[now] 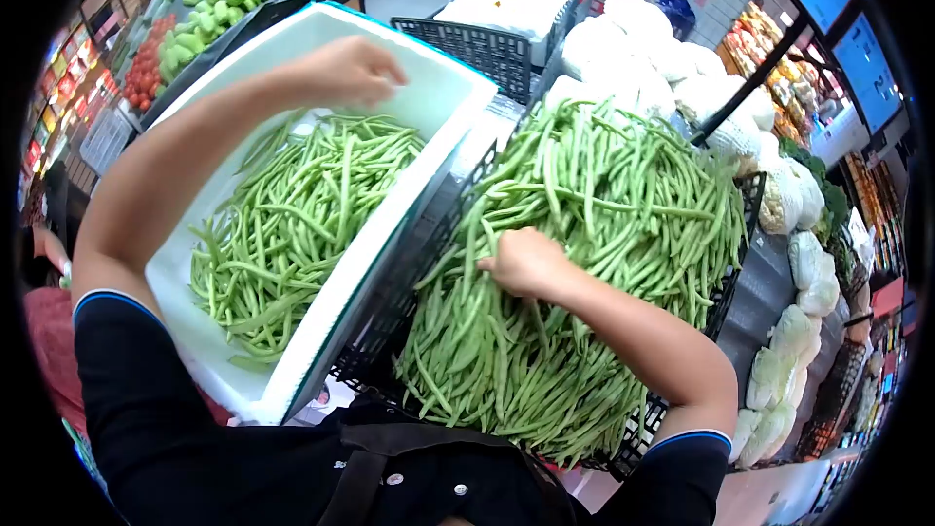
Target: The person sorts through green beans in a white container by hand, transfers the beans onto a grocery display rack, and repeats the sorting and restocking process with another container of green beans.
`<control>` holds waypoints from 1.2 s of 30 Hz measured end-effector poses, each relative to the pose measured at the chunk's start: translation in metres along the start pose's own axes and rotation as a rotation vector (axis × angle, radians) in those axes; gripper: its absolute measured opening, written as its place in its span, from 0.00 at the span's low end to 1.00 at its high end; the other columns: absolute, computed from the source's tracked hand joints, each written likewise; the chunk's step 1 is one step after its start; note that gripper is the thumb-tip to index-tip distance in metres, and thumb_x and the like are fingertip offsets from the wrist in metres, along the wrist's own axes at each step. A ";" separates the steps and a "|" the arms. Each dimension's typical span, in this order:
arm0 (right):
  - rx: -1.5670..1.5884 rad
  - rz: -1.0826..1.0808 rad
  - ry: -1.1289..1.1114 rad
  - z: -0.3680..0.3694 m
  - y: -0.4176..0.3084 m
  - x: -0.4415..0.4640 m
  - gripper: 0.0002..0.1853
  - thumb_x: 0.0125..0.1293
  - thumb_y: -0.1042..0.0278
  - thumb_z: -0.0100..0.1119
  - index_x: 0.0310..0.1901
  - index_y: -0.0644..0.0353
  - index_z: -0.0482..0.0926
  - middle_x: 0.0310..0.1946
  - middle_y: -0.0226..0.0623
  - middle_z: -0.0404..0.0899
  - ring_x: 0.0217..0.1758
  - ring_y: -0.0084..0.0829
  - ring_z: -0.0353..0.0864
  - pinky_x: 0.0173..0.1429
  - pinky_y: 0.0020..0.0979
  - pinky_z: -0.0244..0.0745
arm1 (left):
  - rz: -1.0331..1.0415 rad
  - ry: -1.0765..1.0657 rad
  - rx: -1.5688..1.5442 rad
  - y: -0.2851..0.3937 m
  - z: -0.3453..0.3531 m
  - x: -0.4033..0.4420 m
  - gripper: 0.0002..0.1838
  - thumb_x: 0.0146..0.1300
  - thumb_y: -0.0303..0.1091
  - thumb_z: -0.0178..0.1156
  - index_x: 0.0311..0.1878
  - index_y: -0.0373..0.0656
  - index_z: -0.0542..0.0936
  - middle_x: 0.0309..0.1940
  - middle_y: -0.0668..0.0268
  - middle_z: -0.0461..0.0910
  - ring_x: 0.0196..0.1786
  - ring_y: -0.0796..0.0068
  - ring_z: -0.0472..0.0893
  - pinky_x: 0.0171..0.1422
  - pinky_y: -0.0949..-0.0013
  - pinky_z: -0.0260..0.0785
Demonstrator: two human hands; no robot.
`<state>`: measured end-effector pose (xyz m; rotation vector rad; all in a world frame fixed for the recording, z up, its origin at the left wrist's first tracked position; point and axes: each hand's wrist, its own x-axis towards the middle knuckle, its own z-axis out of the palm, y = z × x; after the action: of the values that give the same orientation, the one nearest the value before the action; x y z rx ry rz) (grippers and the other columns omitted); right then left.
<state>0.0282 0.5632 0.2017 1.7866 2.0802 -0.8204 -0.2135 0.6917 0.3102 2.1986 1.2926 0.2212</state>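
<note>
Long green beans fill a white foam box (448, 68) on the left, where a loose pile of beans (302, 205) covers the bottom. Beside it on the right, a black crate (735, 282) is heaped high with more green beans (623, 185). Over the far part of the foam box hangs my left hand (355, 73), blurred by motion, its fingers partly smeared. My right hand (526, 263) rests on the heap in the crate with its fingers curled together, touching the beans; what lies inside the fingers is hidden.
White-wrapped vegetables (633, 58) stand behind the crate, and wrapped cabbages (784, 360) line the right side. A black basket (467, 54) is beyond the foam box. Cucumbers and tomatoes (151, 63) lie at the upper left. Part of another person's arm (49, 248) shows at far left.
</note>
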 end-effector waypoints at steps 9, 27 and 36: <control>0.506 -0.446 0.643 -0.071 -0.083 -0.016 0.18 0.59 0.57 0.59 0.25 0.68 0.77 0.16 0.39 0.76 0.20 0.26 0.75 0.29 0.30 0.69 | -0.882 -0.144 -0.127 -0.190 0.005 -0.100 0.46 0.50 0.56 0.64 0.65 0.37 0.60 0.59 0.49 0.65 0.58 0.56 0.69 0.56 0.59 0.67; 0.203 -0.401 1.075 -0.002 -0.132 0.036 0.12 0.54 0.59 0.58 0.20 0.56 0.76 0.17 0.37 0.75 0.21 0.38 0.76 0.27 0.35 0.68 | -0.671 -0.184 -0.221 -0.135 0.084 -0.071 0.67 0.36 0.56 0.74 0.69 0.36 0.38 0.63 0.43 0.57 0.64 0.50 0.61 0.67 0.54 0.57; 0.271 -0.319 0.957 -0.008 -0.126 0.029 0.13 0.55 0.57 0.56 0.23 0.58 0.79 0.21 0.40 0.78 0.25 0.42 0.78 0.33 0.37 0.72 | -0.502 0.050 -0.389 -0.155 0.048 -0.071 0.21 0.41 0.24 0.67 0.43 0.32 0.78 0.32 0.54 0.79 0.32 0.66 0.79 0.35 0.60 0.74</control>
<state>-0.0982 0.5818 0.2224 2.3210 3.0138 -0.3151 -0.3466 0.6699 0.1947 1.5043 1.6248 0.3002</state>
